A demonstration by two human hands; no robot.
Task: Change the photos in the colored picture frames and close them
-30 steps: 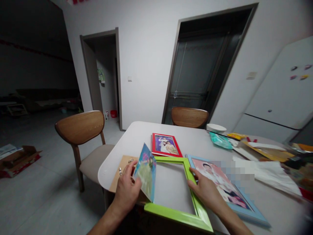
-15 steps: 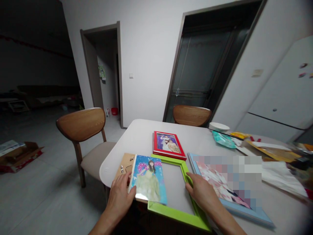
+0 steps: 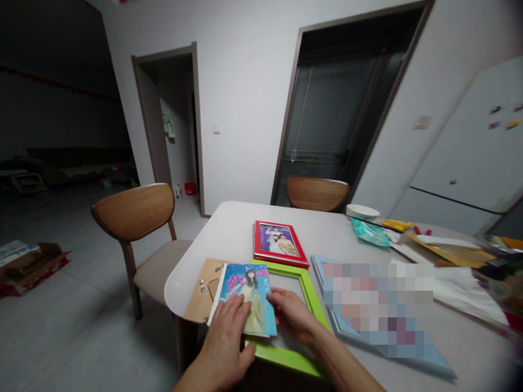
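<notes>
Head view.
- Photo (image 3: pixel 245 294): was upright, now flat on the counter (image 3: pixel 237 228), overlapping the left rail of the frame (image 3: pixel 312 294) and the backing (image 3: pixel 200 291); apparently not yet seated.
- Left hand (image 3: pixel 229 332): spread, pressing the photo.
- Right hand (image 3: pixel 292 316): has left the frame rail and curls at the photo's right edge; grip unclear.

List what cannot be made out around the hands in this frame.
All in the head view:
Blue frame: its picture is covered by a pixelated blur.
Green frame: its left side is hidden under the photo print, left hand and right hand.
Photo print: its lower part is covered by the left hand, and the right hand's grip on its edge is unclear.
Backing board: its right edge lies under the print.
Clutter at far right: dim, blurred and cut off by the picture's edge.
</notes>
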